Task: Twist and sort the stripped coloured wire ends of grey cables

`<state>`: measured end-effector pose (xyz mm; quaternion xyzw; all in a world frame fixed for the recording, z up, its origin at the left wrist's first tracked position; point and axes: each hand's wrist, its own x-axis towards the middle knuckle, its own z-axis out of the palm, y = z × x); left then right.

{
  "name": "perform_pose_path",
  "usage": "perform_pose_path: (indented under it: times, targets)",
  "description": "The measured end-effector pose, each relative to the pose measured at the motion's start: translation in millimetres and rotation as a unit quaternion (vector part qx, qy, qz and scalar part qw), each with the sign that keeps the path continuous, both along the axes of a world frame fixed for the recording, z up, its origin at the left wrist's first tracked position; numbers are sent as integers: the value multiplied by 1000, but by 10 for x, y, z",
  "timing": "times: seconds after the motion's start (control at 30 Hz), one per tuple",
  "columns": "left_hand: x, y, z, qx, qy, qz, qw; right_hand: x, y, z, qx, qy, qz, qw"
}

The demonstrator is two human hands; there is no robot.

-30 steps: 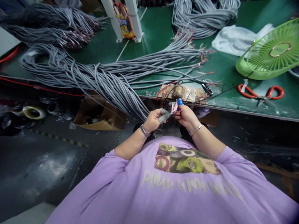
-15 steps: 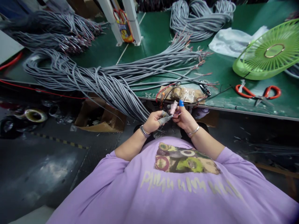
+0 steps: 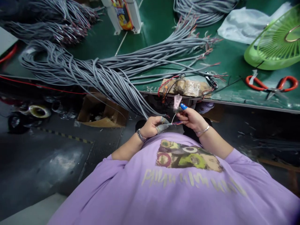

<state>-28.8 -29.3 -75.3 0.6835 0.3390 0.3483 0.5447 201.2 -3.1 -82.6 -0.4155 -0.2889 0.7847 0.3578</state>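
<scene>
"What's leftmost?"

"A long bundle of grey round cables (image 3: 93,75) droops over the front edge (image 3: 234,105) of the green tabletop (image 3: 154,36). Next, the left hand (image 3: 152,126) pinches one grey cable end (image 3: 170,124)."

"How far along?"

"Thin coloured wires (image 3: 177,123) are bared; one pale strand (image 3: 173,117) stands apart, the others run together. The right hand (image 3: 191,118) grips a pale pink tapered piece (image 3: 177,101)."

"Room?"

"Looks tight: both hands sit between edge and purple shirt (image 3: 112,193). Red-handled scissors (image 3: 272,89) lie well rightward."
</scene>
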Motion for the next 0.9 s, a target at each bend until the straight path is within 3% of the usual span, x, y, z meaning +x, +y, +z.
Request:
perform_pose_path:
  times: [0.13,0.27,0.37,0.5,0.6,0.77,0.9]
  targets:
    - [12,14,-50,65,50,-22,996,89,-135,56,51,-66,120,989]
    - [33,32,-106,109,113,-43,987,33,-233,206,130,-139,145,971]
    - [37,35,-83,103,110,-51,987,-39,-255,250,138,-167,97,972]
    - [7,13,18,46,43,-41,997,-13,-197,198,118,-191,-56,973]
    - [-2,4,67,-1,-6,-6,1000,47,-87,162,97,-148,-143,974]
    - [121,80,67,-58,-63,84,993,-36,142,156,60,-54,-89,993]
    - [255,166,71,-81,-80,118,987,-175,267,131,59,-12,-86,994]
